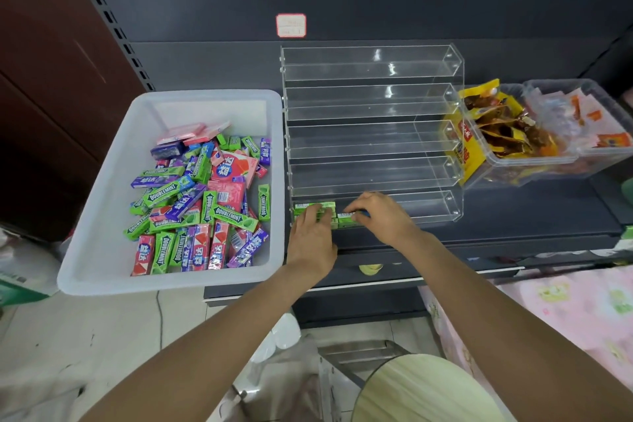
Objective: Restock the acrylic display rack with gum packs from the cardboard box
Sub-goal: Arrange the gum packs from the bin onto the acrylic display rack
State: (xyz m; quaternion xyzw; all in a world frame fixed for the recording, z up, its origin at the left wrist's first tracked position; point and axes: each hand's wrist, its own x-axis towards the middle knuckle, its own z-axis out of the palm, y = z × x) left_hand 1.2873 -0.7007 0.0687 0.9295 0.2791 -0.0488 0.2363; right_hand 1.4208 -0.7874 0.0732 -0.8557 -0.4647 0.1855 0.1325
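Nearest the camera, at six o'clock, sits a round pale wooden stool top, with both bare forearms reaching over it toward the dark shelf. At the clear acrylic display rack in the centre, the left hand rests its curled fingers on the green gum packs in the lowest tier. Just beside it, toward three o'clock, the right hand pinches another green pack in the same tier. The four upper tiers hold nothing. At nine o'clock a white plastic bin holds loose mixed gum packs. At two o'clock stand clear snack tubs.
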